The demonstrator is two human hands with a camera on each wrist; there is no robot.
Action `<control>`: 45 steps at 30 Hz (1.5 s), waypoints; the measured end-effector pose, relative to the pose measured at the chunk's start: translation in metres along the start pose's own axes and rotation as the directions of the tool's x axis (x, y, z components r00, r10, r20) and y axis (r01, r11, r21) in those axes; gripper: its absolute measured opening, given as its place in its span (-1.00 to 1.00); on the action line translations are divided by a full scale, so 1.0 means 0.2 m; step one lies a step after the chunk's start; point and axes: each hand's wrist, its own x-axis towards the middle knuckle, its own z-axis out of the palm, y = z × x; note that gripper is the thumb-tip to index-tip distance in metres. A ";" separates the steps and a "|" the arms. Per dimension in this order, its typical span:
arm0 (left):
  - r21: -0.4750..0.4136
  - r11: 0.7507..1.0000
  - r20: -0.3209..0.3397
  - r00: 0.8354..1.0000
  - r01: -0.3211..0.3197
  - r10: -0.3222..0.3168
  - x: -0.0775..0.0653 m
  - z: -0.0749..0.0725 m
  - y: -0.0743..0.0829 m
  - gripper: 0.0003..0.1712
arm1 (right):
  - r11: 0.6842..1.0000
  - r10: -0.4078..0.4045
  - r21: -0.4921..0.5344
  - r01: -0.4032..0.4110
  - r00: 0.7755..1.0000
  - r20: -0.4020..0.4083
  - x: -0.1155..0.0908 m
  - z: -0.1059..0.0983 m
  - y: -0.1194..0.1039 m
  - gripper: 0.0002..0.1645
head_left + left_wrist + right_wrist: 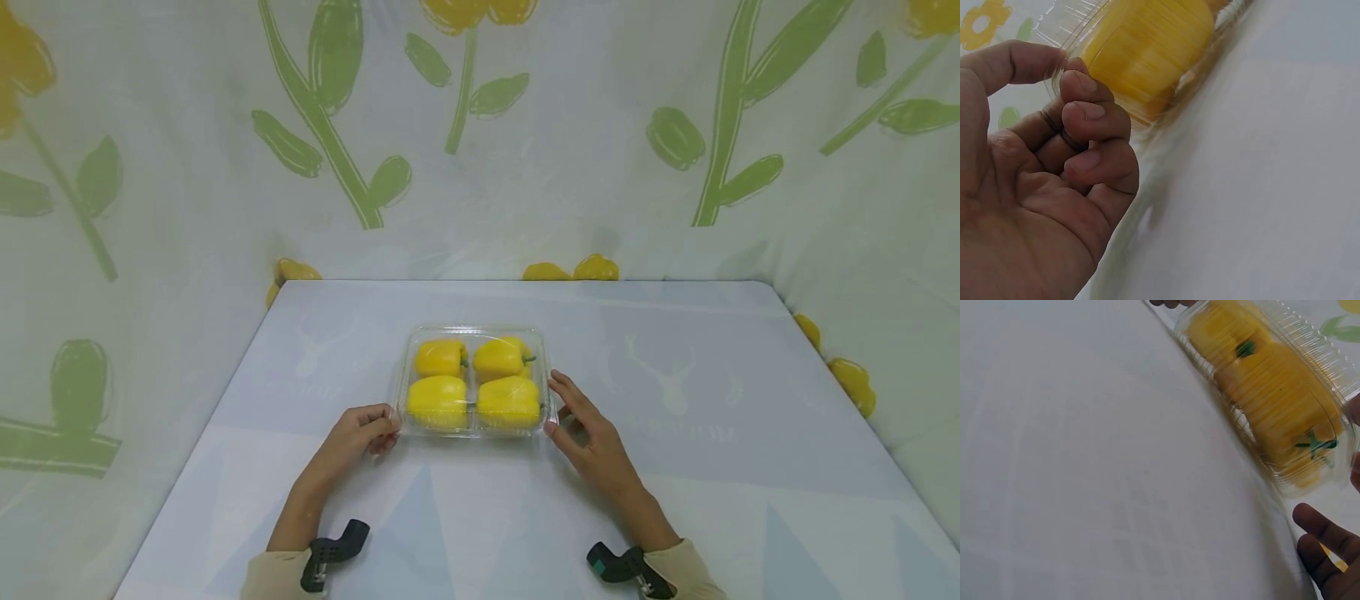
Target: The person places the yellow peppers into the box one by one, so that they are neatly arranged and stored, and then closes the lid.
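A clear plastic container (471, 432) with a ribbed lid stands on the table, holding several yellow bell peppers (437, 402) with green stems. At its near left corner my left hand (351, 442) pinches the rim between thumb and index finger. The left wrist view shows the other fingers of that hand (1079, 169) curled in beside the container. My right hand (600, 450) is at the container's right side, fingers spread and loosely bent, fingertips at or close to the wall. In the right wrist view, only parts of that hand (1332, 550) show at the right edge.
The white table (675, 500) has a pale printed pattern and its far edge meets a hanging curtain (570, 200) with green and yellow plant shapes. Black wrist mounts (337, 546) sit at both sleeve cuffs (277, 575).
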 end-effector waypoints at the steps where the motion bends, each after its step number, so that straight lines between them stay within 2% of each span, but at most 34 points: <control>1: -0.012 1.000 0.001 1.000 0.007 -0.007 0.00 0.00 0.00 -0.69 | 1.000 0.000 -0.003 0.000 1.000 0.000 0.00 0.00 0.00 -0.25; 7: -0.077 0.996 0.005 0.999 0.033 -0.033 0.01 0.00 -0.02 -0.69 | 1.000 -0.002 -0.015 0.002 1.000 -0.011 0.00 0.01 -0.02 -0.24; 16: -0.158 0.985 -0.021 0.997 0.075 -0.079 0.00 -0.03 -0.03 -0.69 | 0.999 -0.044 0.015 0.044 0.999 -0.002 0.03 -0.03 -0.19 -0.31; 27: -0.242 0.967 -0.015 0.996 0.082 -0.088 0.00 0.00 -0.01 -0.69 | 0.999 -0.038 0.010 0.038 0.999 -0.006 0.03 -0.04 -0.20 -0.31; 33: -0.192 0.976 0.024 0.995 0.100 -0.097 0.01 -0.01 -0.01 -0.64 | 1.000 -0.017 -0.006 0.017 1.000 -0.019 0.02 -0.04 -0.19 -0.30; 37: -0.149 0.984 0.065 0.994 0.097 -0.089 0.02 -0.01 -0.01 -0.63 | 1.000 0.011 -0.009 -0.011 1.000 -0.028 0.01 -0.01 -0.11 -0.29; 41: -0.068 0.993 0.101 0.991 0.094 -0.087 0.00 -0.03 -0.01 -0.65 | 1.000 -0.003 -0.017 0.003 1.000 -0.029 -0.01 0.02 -0.01 -0.24; 45: 0.063 0.993 0.093 0.990 0.103 -0.108 -0.03 -0.06 0.00 -0.59 | 0.999 -0.048 -0.010 0.048 0.999 -0.007 0.00 -0.01 -0.01 -0.23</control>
